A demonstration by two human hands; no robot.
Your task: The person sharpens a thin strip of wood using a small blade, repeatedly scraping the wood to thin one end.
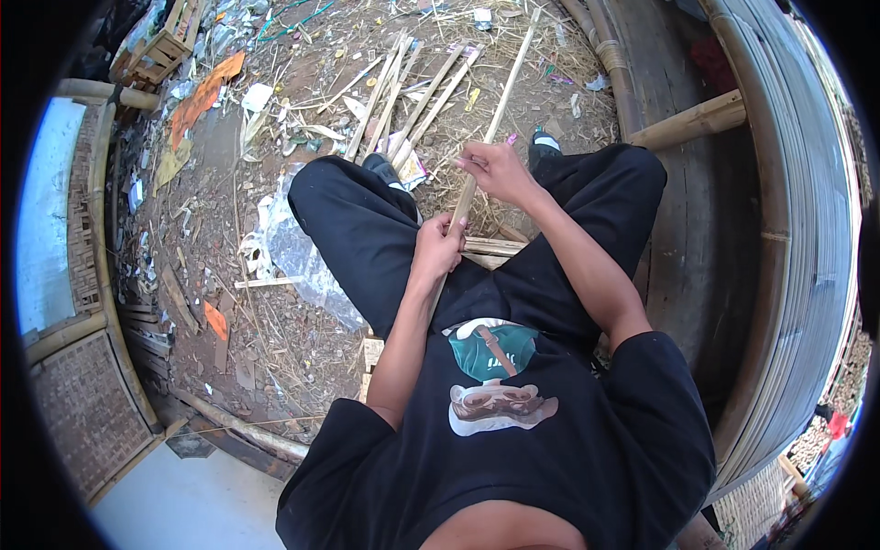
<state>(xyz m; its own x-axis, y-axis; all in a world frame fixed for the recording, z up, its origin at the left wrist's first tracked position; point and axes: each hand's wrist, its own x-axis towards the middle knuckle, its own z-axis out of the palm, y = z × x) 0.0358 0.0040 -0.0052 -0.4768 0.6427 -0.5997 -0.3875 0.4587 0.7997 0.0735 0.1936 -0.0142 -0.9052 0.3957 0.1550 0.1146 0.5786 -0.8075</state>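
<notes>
A long pale bamboo strip [507,92] slants from between my thighs up and away to the right, over the littered ground. My left hand [438,246] is closed round its lower part, close to my lap. Farther along, my right hand [500,172] bends over the same strip with its fingers curled in. Its fingertips come out on the strip's left side. Whether that hand also has something small in it is hidden. A tiny pink bit [512,139] shows just beyond its knuckles.
Several split bamboo strips [440,96] lie beyond my left foot. Crumpled clear plastic [307,261] is beside my left knee. Orange scraps [209,96] and a wooden crate [160,46] lie far left. A bamboo-framed structure [775,238] rises close on my right.
</notes>
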